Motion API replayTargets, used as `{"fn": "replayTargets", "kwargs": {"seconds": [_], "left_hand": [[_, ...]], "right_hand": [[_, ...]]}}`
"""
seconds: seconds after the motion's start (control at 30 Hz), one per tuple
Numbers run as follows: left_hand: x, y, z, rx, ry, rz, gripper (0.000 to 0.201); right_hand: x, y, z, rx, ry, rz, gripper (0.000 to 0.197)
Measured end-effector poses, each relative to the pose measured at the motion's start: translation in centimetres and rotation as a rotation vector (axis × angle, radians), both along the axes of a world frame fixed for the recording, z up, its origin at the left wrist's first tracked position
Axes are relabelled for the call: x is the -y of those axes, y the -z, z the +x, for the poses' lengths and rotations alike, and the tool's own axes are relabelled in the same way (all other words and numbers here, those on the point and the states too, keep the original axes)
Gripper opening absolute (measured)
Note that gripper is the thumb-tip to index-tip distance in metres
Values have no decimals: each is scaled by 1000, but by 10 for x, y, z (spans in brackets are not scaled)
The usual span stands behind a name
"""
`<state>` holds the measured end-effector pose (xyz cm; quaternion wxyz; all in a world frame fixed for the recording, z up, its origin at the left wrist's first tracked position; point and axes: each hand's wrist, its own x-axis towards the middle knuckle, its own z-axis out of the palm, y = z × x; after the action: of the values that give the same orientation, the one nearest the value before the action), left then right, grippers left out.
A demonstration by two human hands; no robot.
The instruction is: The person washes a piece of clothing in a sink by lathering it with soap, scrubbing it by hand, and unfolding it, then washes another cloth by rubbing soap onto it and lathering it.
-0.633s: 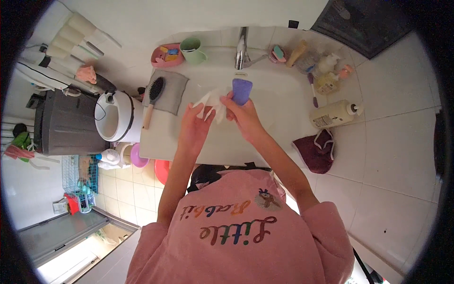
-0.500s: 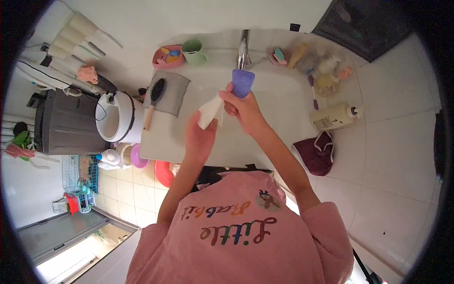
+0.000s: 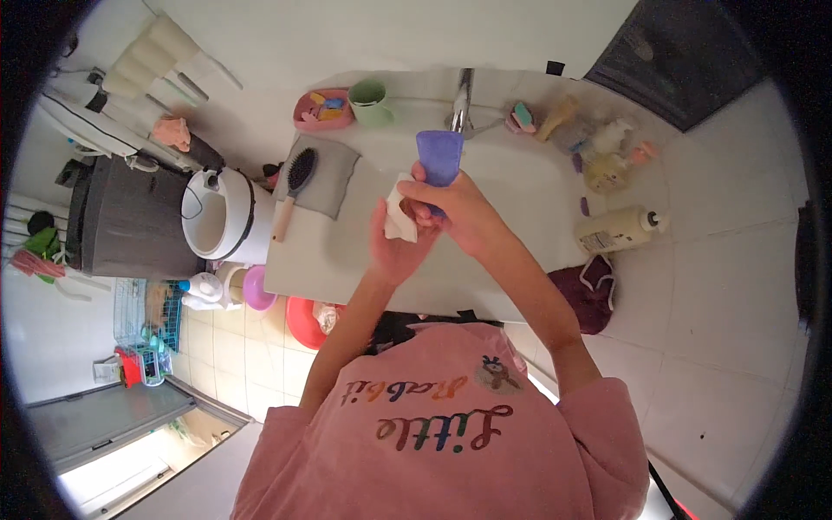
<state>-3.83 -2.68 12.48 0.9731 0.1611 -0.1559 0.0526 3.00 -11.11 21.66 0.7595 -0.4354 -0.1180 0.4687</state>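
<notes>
Over the white washbasin [image 3: 529, 234], my right hand [image 3: 468, 212] grips a flat purple paddle-shaped thing [image 3: 439, 156]. Its broad end points toward the tap [image 3: 463, 108]; the lower part is largely hidden by my fingers. A folded white tissue [image 3: 399, 221] sits between my two hands. My left hand [image 3: 399, 258] is closed about the tissue from below, and my right thumb lies against its upper edge. The two hands touch or nearly touch.
To the left lie a hairbrush [image 3: 301, 170] and a grey cloth [image 3: 336, 184]. Behind them stand a pink basket [image 3: 308, 113] of small items and a green mug [image 3: 371, 113]. On the right are a pump bottle [image 3: 620, 232], several toiletries and a maroon pouch [image 3: 579, 302].
My left hand has moved right and slightly down, closer to my right hand, bringing the tissue up to the purple thing's lower part. The whole view has shifted slightly.
</notes>
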Motion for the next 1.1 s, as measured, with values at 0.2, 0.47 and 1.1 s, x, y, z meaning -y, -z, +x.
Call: {"fn": "replayTargets", "kwargs": {"seconds": [0.2, 0.47, 1.1], "left_hand": [[-29, -37, -7, -351, -70, 496, 53], [-23, -82, -23, -353, 12, 188, 52], [-28, -83, -31, -266, 223, -68, 54]], "right_hand": [[19, 6, 15, 133, 118, -82, 22], [22, 13, 18, 277, 174, -149, 21], [24, 15, -40, 1776, 222, -537, 62]]}}
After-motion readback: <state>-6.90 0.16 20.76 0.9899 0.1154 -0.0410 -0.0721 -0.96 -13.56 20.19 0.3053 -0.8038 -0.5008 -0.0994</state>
